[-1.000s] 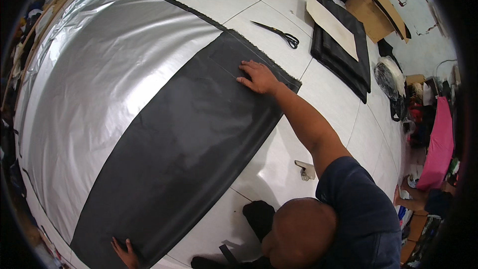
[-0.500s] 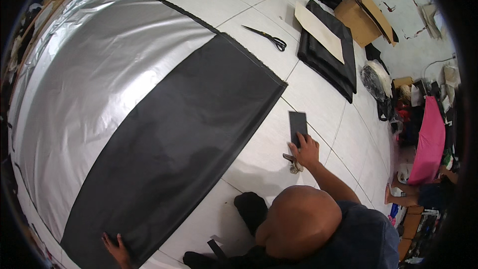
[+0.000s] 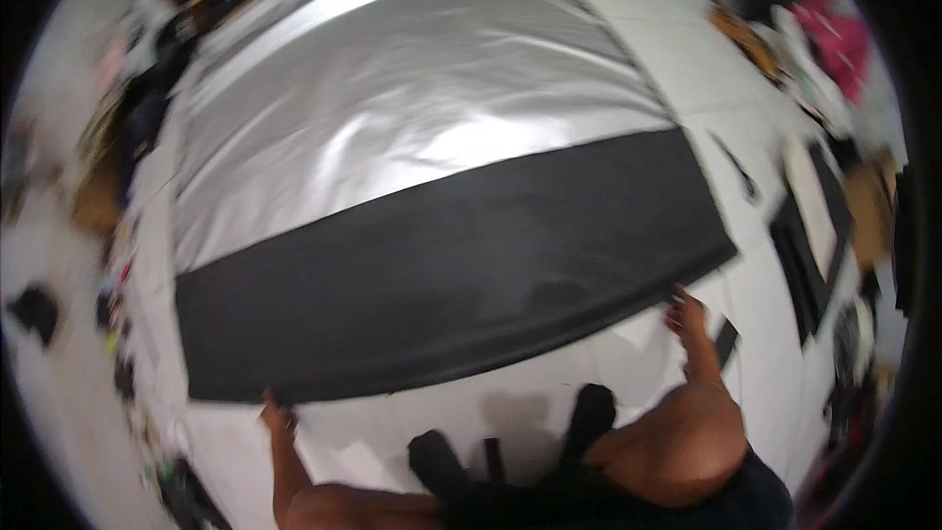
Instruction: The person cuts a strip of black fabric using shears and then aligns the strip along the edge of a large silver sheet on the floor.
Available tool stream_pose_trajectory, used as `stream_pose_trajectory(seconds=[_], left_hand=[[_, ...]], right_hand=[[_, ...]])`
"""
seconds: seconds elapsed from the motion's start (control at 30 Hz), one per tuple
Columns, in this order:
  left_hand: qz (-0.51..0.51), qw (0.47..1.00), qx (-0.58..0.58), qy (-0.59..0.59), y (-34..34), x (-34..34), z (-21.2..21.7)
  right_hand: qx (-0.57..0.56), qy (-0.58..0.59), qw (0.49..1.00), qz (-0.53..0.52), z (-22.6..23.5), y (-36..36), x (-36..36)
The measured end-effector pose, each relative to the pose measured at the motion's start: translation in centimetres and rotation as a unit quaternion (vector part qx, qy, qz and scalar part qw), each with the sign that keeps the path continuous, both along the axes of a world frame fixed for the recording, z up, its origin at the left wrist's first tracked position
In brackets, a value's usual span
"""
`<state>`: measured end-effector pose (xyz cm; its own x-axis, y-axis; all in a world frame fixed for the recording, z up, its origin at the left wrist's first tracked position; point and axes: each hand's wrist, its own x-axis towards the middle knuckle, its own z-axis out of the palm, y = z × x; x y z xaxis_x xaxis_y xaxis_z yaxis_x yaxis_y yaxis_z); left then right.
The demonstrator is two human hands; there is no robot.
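Note:
A wide silver sheet point(image 3: 392, 108) lies spread on the floor, its near part folded over to show a black side point(image 3: 451, 275). My left hand point(image 3: 282, 419) is at the near-left corner of the fold, its fingers closed on the edge. My right hand point(image 3: 687, 319) is bent at the fold's near edge towards the right, a fingertip touching or almost touching it. Blur hides whether the right fingers grip anything. Just right of that hand lies a dark rectangular plate point(image 3: 726, 342).
Black scissors point(image 3: 738, 172) lie beyond the sheet's right edge. Farther right are folded black material point(image 3: 797, 265), a cream panel point(image 3: 807, 191) and a cardboard box point(image 3: 868, 211). My dark-covered feet point(image 3: 437, 461) and a short black strip point(image 3: 493, 459) are in front of the fold. Clutter lines the left side.
The view has swung round, so the fold runs across in front of me. My right hand has left the dark plate for the fold's edge. My left hand, flat before, is at the corner.

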<state>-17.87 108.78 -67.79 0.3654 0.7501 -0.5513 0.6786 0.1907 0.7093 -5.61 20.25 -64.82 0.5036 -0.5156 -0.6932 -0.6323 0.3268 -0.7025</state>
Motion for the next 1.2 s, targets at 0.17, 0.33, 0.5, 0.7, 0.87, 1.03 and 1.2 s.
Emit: stream_pose_trajectory(seconds=[0.17,0.33,0.5,0.7,0.87,1.03,1.2], left_hand=[[0.172,0.983,0.002,-0.056,-0.5,4.1,1.4],[0.285,0.934,-0.031,-0.211,0.4,2.1,1.1],[0.34,0.875,-0.151,-0.309,1.7,-0.4,-1.6],[0.292,0.865,-0.235,-0.334,2.8,-1.0,-2.4],[0.222,0.901,-0.263,-0.266,4.2,-1.2,-4.4],[-0.001,0.962,-0.146,-0.233,6.9,-8.8,-5.5],[-0.211,0.958,0.193,0.004,4.0,-8.0,-2.7]], right_hand=[[0.065,-0.096,0.992,-0.055,-3.6,-2.0,0.3],[0.079,-0.124,0.989,0.031,-4.3,-4.1,0.4],[-0.019,-0.037,0.998,-0.045,-5.7,-5.8,1.3],[-0.023,-0.039,0.998,-0.052,-5.2,-5.3,0.7],[0.021,-0.1,0.995,-0.001,-3.7,-7.6,-0.2],[-0.049,-0.008,0.998,-0.034,-1.9,-2.9,3.3],[-0.031,-0.001,0.996,-0.088,-0.6,-3.9,1.0]])
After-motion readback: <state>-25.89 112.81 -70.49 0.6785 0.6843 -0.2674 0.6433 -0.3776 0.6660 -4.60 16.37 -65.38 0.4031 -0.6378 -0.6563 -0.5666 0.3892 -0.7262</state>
